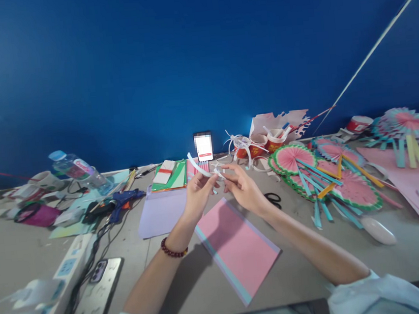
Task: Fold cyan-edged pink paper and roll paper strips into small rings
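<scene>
Above the table's middle, my left hand (199,193) is closed in a pinch on a narrow white strip (196,167), which curls up and away to the left. My right hand (245,191) meets it from the other side, thumb and fingers pinched at the strip's near end. Whether the strip is tape or paper I cannot tell. Below both hands lies a pink paper sheet (240,248) with a light blue and lilac border along its edges. Black-handled scissors (273,200) rest beside my right forearm, their blades hidden.
A lit phone (203,146) leans against the blue wall. Paper fans (293,160) and a white computer mouse (378,230) are on the right. Leftward lie lilac paper (159,213), a blue glue gun (123,201), a bottle (81,169), a power strip (67,277) and another phone (100,296).
</scene>
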Demonstrator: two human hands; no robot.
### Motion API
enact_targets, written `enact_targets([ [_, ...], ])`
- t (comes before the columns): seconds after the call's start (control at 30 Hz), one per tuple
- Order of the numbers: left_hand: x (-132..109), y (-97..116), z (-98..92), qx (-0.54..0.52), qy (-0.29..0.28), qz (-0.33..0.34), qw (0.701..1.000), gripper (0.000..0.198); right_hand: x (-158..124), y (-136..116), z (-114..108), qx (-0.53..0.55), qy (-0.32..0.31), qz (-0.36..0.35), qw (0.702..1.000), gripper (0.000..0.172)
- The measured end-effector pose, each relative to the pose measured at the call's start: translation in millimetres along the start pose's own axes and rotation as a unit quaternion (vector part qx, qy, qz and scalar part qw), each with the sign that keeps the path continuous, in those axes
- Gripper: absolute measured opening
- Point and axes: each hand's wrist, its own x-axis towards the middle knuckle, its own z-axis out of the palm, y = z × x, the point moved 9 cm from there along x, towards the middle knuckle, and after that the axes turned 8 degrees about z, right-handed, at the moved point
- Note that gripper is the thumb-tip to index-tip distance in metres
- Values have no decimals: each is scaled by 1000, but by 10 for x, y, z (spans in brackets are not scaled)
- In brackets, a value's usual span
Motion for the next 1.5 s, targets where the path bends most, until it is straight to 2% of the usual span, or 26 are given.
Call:
enact_targets([
  [0.1,-12,8,0,17,1,1,1000,28,2,32,1,3,1,15,1000,34],
  [0.3,-40,70,4,79,3,50,996,27,-14,48,10,-6,0,20,1000,36],
  [0.5,1,-4,21,28,-9,27,999,28,-9,45,-5,7,3,31,999,36],
  [0.7,24,-52,77,12,-50,-2,999,25,-14,35,-19,15,7,35,999,39],
  [0.93,2,-85,30,43,-27,-6,999,21,-7,96,-19,24,12,49,998,42],
  [1.17,-7,-58,50,42,-34,-1,999,22,-10,95,-39,28,27,62,997,42],
  [1.5,-20,-144,62,7,-28,-29,999,26,-13,43,-57,32,15,53,998,51],
])
